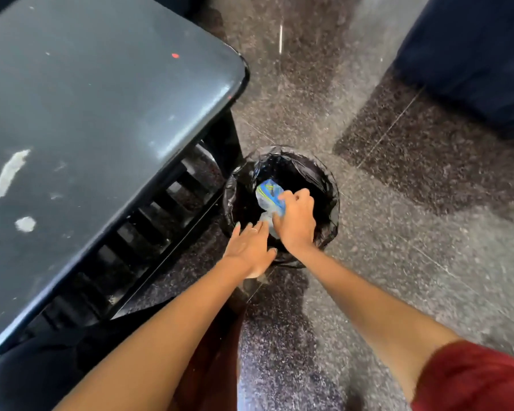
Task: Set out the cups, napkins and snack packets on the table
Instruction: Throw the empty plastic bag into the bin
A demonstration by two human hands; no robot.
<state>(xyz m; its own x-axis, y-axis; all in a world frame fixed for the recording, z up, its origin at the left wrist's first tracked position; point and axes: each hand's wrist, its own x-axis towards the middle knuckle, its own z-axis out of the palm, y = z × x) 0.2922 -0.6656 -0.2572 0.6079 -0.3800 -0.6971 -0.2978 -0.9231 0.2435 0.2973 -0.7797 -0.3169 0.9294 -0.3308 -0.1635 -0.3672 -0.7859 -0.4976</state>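
Over the bin [327,185], at five o'clock from the table [101,99], our right hand [297,221] grips a crumpled packet [269,194]; our left hand [250,250] lies flat, fingers spread.

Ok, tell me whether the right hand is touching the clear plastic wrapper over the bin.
Touching. The head view shows the right hand with fingers curled round the wrapper.

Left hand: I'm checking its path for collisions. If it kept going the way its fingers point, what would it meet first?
Probably the crumpled plastic wrapper that the right hand grips over the lined bin; the left hand points at it with straight fingers, though depth is unclear.
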